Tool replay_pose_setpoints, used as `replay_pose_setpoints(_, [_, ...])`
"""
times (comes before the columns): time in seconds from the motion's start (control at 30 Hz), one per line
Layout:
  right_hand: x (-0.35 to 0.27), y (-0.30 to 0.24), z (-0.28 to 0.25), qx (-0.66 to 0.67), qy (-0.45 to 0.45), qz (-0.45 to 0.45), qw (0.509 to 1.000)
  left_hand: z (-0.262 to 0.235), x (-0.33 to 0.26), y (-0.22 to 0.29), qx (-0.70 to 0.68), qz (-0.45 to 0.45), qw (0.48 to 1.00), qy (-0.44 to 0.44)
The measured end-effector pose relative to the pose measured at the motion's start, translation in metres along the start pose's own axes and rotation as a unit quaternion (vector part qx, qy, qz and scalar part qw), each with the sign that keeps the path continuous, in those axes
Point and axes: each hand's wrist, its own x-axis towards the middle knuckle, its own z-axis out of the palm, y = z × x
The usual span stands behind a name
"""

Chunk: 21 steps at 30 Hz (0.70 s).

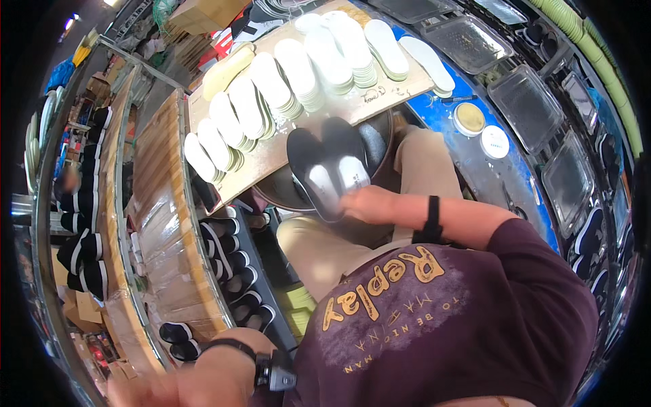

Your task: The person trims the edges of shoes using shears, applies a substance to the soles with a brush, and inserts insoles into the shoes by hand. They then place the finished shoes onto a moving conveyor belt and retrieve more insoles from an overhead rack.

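From my end, the right hand (368,204) has its fingers closed on the heel end of the dark shoes (306,152) in the middle of the frame, their white insides facing up. The toes overlap the front edge of the wooden board (400,98); I cannot tell whether they touch it. A strip of board surface shows between that edge and the white insole stacks (271,81) at upper center. Below, the rim of a dark round tub (277,193) crowds the shoes on both sides. The left hand (159,389) is a blur at the lower left, near black-and-white shoes (178,332); I cannot tell its grip. The plastic-wrapped bench (159,176) edges the left side.
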Motion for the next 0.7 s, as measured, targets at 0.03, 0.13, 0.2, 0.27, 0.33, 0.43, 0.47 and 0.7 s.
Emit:
replay_pose_setpoints(0.03, [-0.003,0.0,-0.008,0.052,0.004,-0.004,0.999,-0.012,-0.025,-0.013,-0.084,-0.111,0.99,0.029])
replay_pose_setpoints(0.13, [-0.057,0.031,-0.043,0.094,0.132,0.056,0.985,0.055,-0.076,-0.052,-0.209,-0.549,0.8,0.117])
replay_pose_setpoints(0.2, [-0.116,0.04,-0.089,0.077,0.165,0.246,0.952,0.091,-0.131,-0.081,-0.157,-0.66,0.723,-0.135])
replay_pose_setpoints(0.27, [-0.169,0.062,-0.114,-0.016,0.13,0.461,0.877,0.11,-0.244,-0.109,-0.152,-0.665,0.693,-0.233])
replay_pose_setpoints(0.33, [-0.27,0.097,-0.123,-0.189,-0.052,0.561,0.804,0.153,-0.25,-0.113,-0.091,-0.647,0.62,-0.435])
replay_pose_setpoints(0.43, [-0.419,0.112,-0.094,-0.188,-0.129,0.66,0.716,0.21,-0.306,-0.119,0.019,-0.531,0.721,-0.445])
replay_pose_setpoints(0.47, [-0.367,0.079,-0.105,-0.134,-0.202,0.699,0.673,0.207,-0.318,-0.119,0.096,-0.492,0.747,-0.436])
replay_pose_setpoints(0.7, [-0.382,0.055,-0.056,-0.14,0.01,0.747,0.65,0.197,-0.354,-0.127,0.142,-0.47,0.829,-0.268])
